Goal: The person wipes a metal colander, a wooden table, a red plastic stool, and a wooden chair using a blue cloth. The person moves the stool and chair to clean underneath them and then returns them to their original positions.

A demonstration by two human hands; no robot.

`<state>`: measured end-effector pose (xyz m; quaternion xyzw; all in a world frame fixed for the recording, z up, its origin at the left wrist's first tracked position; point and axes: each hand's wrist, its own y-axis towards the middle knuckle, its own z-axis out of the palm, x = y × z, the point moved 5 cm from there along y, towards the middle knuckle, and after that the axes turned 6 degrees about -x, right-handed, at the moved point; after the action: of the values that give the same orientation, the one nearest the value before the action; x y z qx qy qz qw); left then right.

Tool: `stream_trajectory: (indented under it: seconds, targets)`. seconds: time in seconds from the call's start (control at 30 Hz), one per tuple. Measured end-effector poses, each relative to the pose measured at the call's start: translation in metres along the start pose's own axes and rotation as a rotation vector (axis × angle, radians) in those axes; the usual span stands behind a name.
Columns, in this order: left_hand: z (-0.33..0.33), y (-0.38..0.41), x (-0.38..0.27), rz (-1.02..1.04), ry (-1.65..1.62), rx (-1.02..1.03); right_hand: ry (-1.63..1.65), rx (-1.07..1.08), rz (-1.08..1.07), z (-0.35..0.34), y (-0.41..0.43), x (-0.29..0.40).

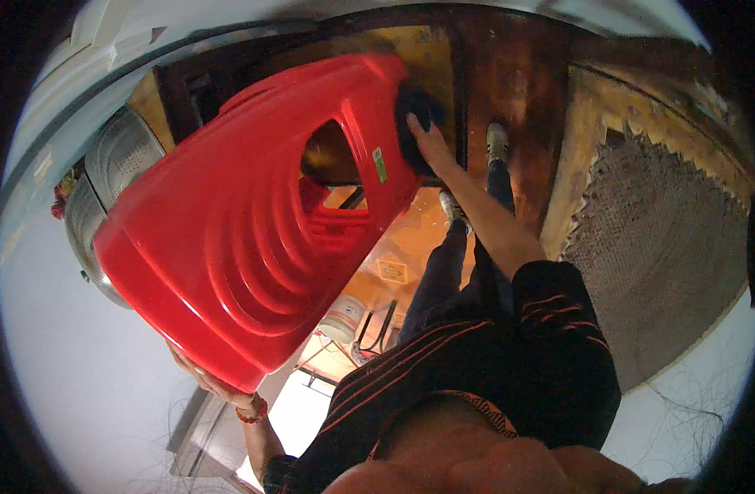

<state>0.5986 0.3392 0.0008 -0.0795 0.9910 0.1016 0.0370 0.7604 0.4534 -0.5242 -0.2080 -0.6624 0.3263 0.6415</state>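
A large red moulded plastic stool (186, 204) lies tilted across the view, with curved ridges and an arched opening in its side. My left hand (211, 378), with a red bracelet at the wrist, supports its lower-left end from beneath; some fingers are hidden behind the plastic. At the opposite end, my right hand (430, 139) holds a dark cloth (413, 139) against the edge of the stool. A small green and white sticker (379, 165) is stuck near that edge.
Perforated metal ware (121, 148) is at the left, partly behind the stool. A brown woven panel (661, 241) with a ragged-edged border stands at the right. Below are a pale bucket (343, 318), a dark-legged stand (377, 327) and patterned floor tiles (393, 270) near my shoes.
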Motion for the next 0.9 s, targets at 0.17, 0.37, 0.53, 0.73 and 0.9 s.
stream_trajectory:
  seconds: [0.17,0.37,0.53,0.73,0.9]
  targets:
    - [-0.001,-0.012,0.012,-0.303,0.048,-0.055,-0.239,0.059,0.018,-0.013,-0.096,-0.056]
    - [0.008,0.012,-0.004,-0.174,-0.172,-0.148,-0.06,-0.408,-0.177,0.005,-0.084,-0.168]
    - [0.005,-0.004,0.003,-0.286,-0.306,-0.231,0.117,-0.51,0.127,0.028,-0.159,-0.097]
    - [0.005,-0.006,0.002,-0.123,-0.278,-0.202,0.406,-0.287,-0.034,0.044,-0.25,-0.028]
    - [0.007,-0.002,-0.007,-0.038,-0.299,-0.208,0.668,-0.517,0.138,0.062,-0.194,-0.082]
